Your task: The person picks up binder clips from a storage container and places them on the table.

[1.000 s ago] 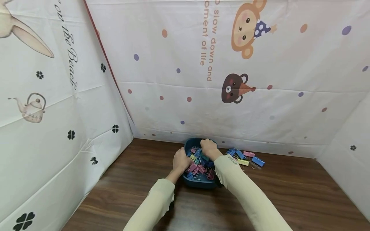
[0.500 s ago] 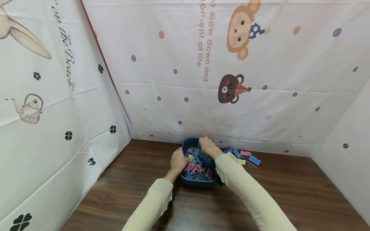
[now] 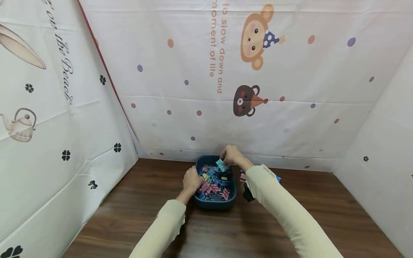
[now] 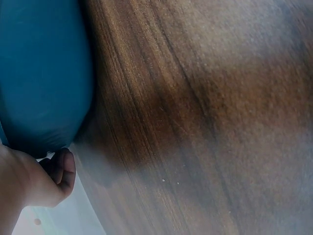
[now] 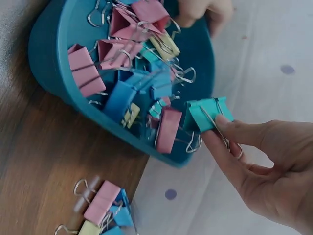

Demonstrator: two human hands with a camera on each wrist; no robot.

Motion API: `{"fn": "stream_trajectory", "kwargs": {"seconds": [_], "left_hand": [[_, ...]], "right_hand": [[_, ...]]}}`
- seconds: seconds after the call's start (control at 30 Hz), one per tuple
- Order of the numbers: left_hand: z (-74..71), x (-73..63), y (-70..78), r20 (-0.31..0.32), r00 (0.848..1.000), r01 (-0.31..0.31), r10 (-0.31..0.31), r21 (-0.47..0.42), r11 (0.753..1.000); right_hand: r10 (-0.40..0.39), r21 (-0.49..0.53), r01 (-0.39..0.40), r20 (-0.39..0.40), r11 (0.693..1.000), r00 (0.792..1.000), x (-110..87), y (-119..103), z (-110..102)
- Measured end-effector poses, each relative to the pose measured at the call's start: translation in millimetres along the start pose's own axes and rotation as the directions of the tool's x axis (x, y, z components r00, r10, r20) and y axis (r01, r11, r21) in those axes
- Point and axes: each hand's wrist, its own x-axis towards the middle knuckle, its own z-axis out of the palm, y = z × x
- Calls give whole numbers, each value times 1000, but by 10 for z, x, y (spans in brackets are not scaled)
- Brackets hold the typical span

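My right hand (image 5: 269, 166) pinches a teal binder clip (image 5: 209, 113) between thumb and fingers, close over the rim of a dark blue bin (image 3: 215, 204). The bin holds a heap of pink, blue, yellow and teal binder clips; a pink clip (image 5: 168, 129) lies near the rim below the held one. My left hand (image 3: 191, 180) grips the bin's left wall, with fingers bent over the edge. In the left wrist view the left hand (image 4: 36, 176) shows at the bin's outer side (image 4: 44, 73), its fingers curled at the wall.
Outside the bin, to its right, lies a small pile with a pink clip (image 5: 101, 201) and a blue clip (image 5: 121, 211), partly covered by the right sleeve in the head view. The brown wooden table (image 3: 213, 233) meets a white printed sheet (image 3: 167, 132) behind the bin.
My right hand has risen from among the clips and now shows a teal binder clip in its fingers. The left hand keeps its grip on the bin; the head view has shifted to the right.
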Motion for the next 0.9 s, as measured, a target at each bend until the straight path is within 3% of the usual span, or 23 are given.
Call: {"fn": "stream_trajectory", "kwargs": {"seconds": [0.13, 0.27, 0.53, 0.8, 0.9], "left_hand": [[-35, -2, -4, -2, 1000, 3, -3, 0, 1000], [-35, -10, -1, 4, 1000, 7, -7, 2, 1000], [2, 1, 8, 14, 1000, 13, -13, 2, 1000], [-17, -26, 37, 17, 1000, 16, -16, -10, 1000], [-22, -23, 25, 13, 1000, 16, -16, -10, 1000]], "right_hand": [[-13, 156, 6, 43, 988, 999, -35, 86, -140], [-20, 212, -1, 98, 977, 995, -105, 135, -204], [16, 101, -34, 171, 994, 985, -215, 133, -159], [3, 201, -38, 171, 979, 985, -187, 148, -239], [14, 193, -42, 147, 980, 989, -183, 181, -341]]}}
